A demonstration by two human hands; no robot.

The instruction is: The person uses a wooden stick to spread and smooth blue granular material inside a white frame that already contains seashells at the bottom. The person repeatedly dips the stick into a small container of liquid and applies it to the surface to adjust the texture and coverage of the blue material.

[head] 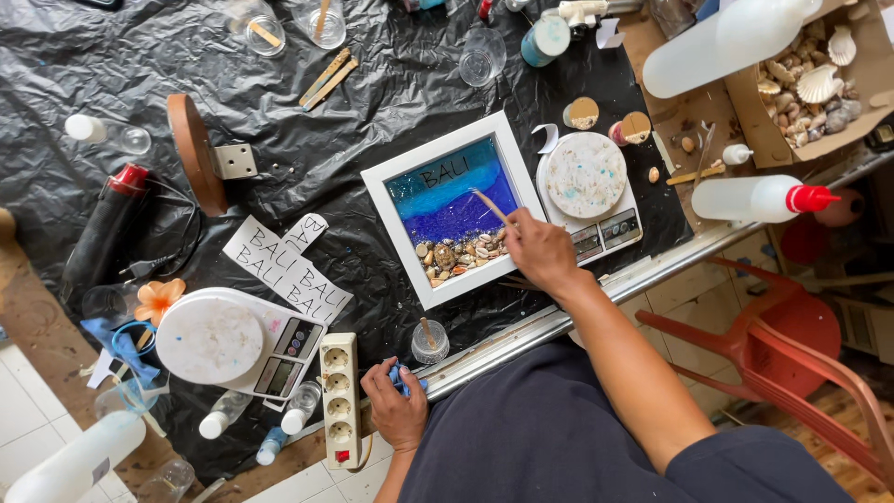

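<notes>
The right hand [540, 250] pinches a thin wooden stick [491, 207] over the white framed picture [453, 207]; the left hand [398, 402], its grip clenched, grasps a small blue object [400, 376] at the worktop [521, 340] edge.

This is a small craft workshop for resin art. The desk [279, 112] is draped in crinkled black plastic sheeting. At the centre lies a white picture frame [453, 207] filled with blue resin and shells; digital scales [240, 343] sit at lower left and centre right. A cardboard box of seashells [812, 86] stands at upper right, with squeeze bottles [759, 197], mixing cups [331, 23] and wooden stir sticks [326, 79] scattered about.
</notes>
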